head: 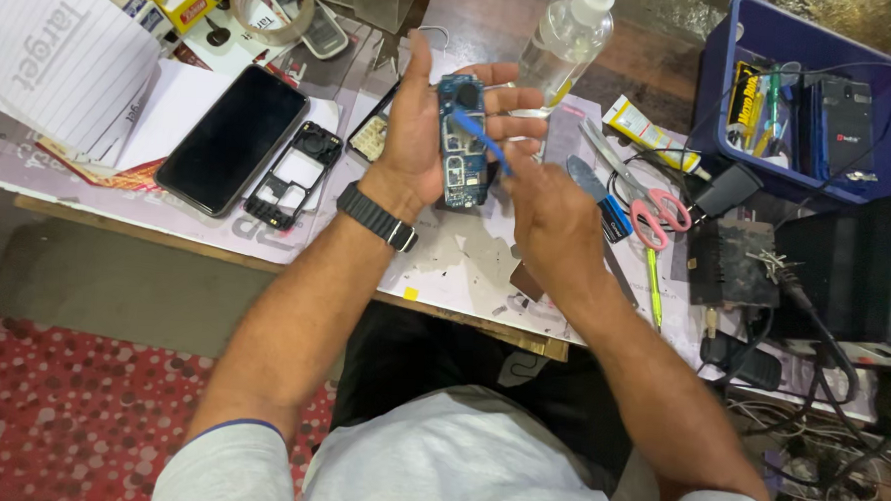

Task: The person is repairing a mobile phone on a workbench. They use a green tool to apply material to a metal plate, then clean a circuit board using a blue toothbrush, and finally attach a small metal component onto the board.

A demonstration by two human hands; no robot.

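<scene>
Fingers (492, 97) around a blue, bare phone circuit board (463, 146)

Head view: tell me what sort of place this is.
Probably a phone repair bench: the left hand holds a bare circuit board, a stripped phone frame lies nearby, and a blue bin holds tools.
</scene>
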